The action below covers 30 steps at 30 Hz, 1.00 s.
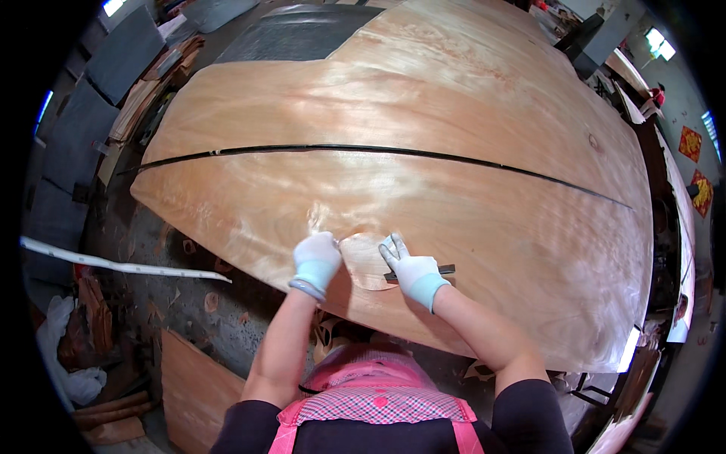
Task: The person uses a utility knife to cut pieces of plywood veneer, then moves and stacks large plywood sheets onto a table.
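Note:
A large sheet of wood veneer (484, 212) lies in front of me. On it, close to the near edge, is a paler veneer patch (364, 261) with a curved outline. My left hand (316, 253), in a white glove with a pale blue cuff, is closed at the patch's left side; what its fingers hold, if anything, is hidden. My right hand (411, 266), gloved the same way, presses on the patch's right side with fingers stretched out and apart. Partly under that hand lies a dark narrow bar-like tool (446, 269).
A long thin black strip (318, 147) crosses the veneer beyond my hands. A dark grey sheet (295, 34) lies at the far left. At left, a white strip (128, 267) juts above the scrap-littered floor. A veneer board (197, 390) leans at lower left.

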Each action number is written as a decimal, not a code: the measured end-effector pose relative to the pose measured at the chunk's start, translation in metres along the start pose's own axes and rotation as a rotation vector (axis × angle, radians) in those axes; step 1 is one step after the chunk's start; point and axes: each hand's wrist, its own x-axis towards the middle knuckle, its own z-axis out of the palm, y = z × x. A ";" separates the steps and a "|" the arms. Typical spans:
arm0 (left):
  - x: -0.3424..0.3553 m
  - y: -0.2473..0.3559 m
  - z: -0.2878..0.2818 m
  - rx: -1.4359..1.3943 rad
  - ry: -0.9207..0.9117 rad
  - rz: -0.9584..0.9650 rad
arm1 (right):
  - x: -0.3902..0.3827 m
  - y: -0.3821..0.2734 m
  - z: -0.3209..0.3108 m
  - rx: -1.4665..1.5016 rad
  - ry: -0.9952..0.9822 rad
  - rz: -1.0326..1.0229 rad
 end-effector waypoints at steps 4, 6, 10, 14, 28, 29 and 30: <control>-0.035 -0.036 0.014 -0.766 -0.259 -0.064 | -0.033 -0.027 0.007 -0.083 0.027 -0.126; -0.058 -0.030 0.014 -1.113 -0.584 -0.156 | -0.057 -0.041 0.022 0.069 -0.053 -0.100; -0.071 0.000 0.031 -1.174 -0.661 -0.361 | -0.063 -0.040 0.028 0.093 -0.047 -0.084; -0.066 -0.006 0.045 -0.789 -0.518 -0.212 | -0.057 -0.051 0.018 0.124 -0.027 -0.117; -0.104 -0.043 0.028 -0.076 -0.087 0.172 | -0.047 -0.091 0.034 0.120 -0.075 -0.046; -0.093 -0.055 0.024 -0.053 -0.065 0.024 | -0.047 -0.092 0.037 0.125 -0.051 -0.045; -0.083 -0.078 0.023 -0.007 0.035 -0.008 | -0.047 -0.094 0.038 0.127 -0.025 -0.050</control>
